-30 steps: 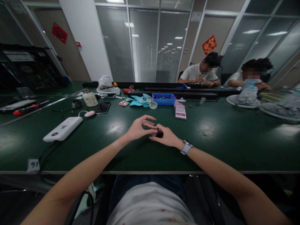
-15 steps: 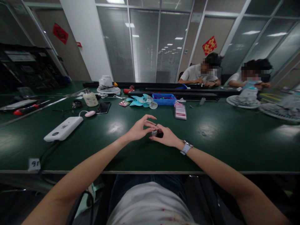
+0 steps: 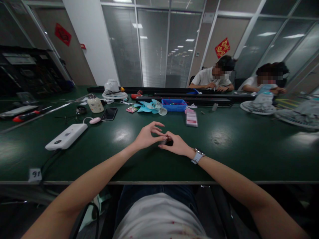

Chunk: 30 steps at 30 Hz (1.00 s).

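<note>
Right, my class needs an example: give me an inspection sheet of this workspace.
Surface: dark green table, with glossy reflections.
Job's things: small grey object, mostly hidden.
Clutter: phone, bottle, light-blue fan blades, blue bin, among other items.
Hands: right hand curls round the object; left hand has its thumb at it, grip unclear.
Cables: black cable at the white device; white cord by the pink oval piece.
Surroundings: two people across the table; glass partitions behind.
</note>
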Motion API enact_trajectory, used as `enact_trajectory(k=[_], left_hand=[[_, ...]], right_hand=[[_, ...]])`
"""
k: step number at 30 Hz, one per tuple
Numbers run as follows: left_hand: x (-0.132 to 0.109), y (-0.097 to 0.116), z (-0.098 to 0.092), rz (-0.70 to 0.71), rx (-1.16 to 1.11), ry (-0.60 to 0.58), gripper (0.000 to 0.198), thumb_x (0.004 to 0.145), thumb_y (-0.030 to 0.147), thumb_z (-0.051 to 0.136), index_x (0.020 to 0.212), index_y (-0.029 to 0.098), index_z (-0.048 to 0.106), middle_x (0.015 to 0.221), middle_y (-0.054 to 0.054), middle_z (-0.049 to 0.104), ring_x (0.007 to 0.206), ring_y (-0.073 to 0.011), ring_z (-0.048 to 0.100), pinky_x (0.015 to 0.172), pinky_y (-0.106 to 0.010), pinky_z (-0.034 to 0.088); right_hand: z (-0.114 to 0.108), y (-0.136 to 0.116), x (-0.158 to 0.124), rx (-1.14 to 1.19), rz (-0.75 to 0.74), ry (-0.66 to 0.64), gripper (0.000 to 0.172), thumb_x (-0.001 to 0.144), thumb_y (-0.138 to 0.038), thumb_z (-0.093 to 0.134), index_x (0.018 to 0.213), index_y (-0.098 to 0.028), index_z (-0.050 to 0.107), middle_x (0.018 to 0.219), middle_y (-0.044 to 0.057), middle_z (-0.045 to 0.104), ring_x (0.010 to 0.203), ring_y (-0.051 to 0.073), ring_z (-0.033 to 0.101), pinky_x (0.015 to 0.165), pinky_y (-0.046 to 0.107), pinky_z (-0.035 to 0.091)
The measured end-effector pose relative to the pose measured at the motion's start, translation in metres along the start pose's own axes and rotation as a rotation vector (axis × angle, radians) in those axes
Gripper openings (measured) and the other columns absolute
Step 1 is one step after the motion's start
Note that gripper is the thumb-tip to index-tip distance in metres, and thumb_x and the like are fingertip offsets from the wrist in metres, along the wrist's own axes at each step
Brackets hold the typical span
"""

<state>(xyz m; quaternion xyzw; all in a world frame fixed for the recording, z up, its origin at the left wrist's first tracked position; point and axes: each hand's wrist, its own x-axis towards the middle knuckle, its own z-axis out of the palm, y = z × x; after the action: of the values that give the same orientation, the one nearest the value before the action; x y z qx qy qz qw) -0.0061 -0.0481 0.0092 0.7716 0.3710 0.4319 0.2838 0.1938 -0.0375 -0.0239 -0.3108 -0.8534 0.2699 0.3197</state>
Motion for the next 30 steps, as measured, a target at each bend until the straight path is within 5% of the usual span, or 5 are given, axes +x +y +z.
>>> enact_trajectory(k=[10,23,30], left_hand=[[0.000,0.003,0.005,0.012,-0.014,0.048,0.046,0.075,0.027,0.078,0.114,0.019,0.055,0.080,-0.002,0.075,0.088,-0.0243,0.074,0.088,-0.038,0.053],[0.000,-0.007,0.013,-0.034,-0.139,0.067,0.038,0.078,0.023,0.072,0.099,0.023,0.040,0.080,0.000,0.076,0.085,-0.0220,0.074,0.084,-0.037,0.053],[0.002,-0.005,0.010,0.003,-0.155,0.050,0.038,0.080,0.024,0.072,0.106,0.021,0.044,0.083,-0.003,0.076,0.088,-0.0223,0.074,0.086,-0.037,0.053]], right_hand=[[-0.002,-0.003,0.000,-0.006,0.022,-0.008,0.036,0.079,-0.046,0.071,0.096,-0.021,0.053,0.090,0.002,0.067,0.081,0.019,0.066,0.072,0.032,0.052],[-0.001,-0.002,0.000,0.007,0.032,-0.006,0.037,0.079,-0.045,0.072,0.099,-0.021,0.054,0.093,0.002,0.068,0.080,0.019,0.066,0.072,0.031,0.052],[0.000,-0.002,0.000,-0.002,0.022,-0.008,0.039,0.079,-0.045,0.072,0.103,-0.020,0.054,0.096,0.004,0.068,0.082,0.020,0.067,0.073,0.031,0.052]])
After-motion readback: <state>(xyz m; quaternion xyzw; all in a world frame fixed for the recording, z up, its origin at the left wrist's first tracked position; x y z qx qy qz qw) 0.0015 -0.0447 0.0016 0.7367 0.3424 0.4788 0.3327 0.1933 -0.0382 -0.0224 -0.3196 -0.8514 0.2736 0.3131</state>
